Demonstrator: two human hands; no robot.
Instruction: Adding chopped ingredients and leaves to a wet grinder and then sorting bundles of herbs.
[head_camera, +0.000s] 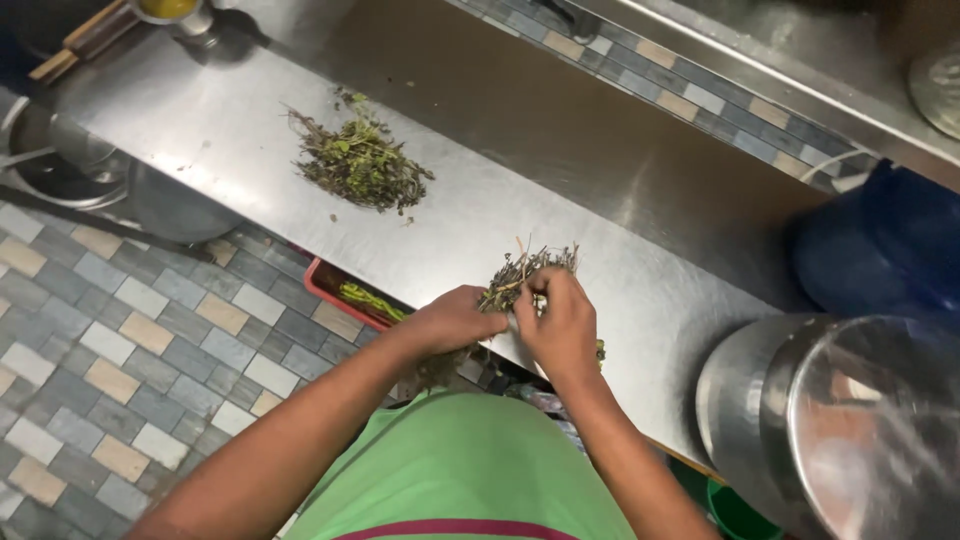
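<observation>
Left hand (455, 318) and right hand (562, 322) both grip the herb bunch (520, 272), stems pointing to 1 o'clock; picked pile (360, 160) lies toward 11 o'clock on the surface (620, 190).

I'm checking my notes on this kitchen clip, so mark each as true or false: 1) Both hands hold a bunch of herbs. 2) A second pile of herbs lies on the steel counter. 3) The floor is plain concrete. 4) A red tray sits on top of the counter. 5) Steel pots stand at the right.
1) True: the left hand and right hand grip the bunch of herbs.
2) True: a pile of herbs lies on the steel counter, apart from the hands.
3) False: the floor is tiled in grey and tan.
4) False: the red tray sits below the counter's edge.
5) True: steel pots stand at the right.
</observation>
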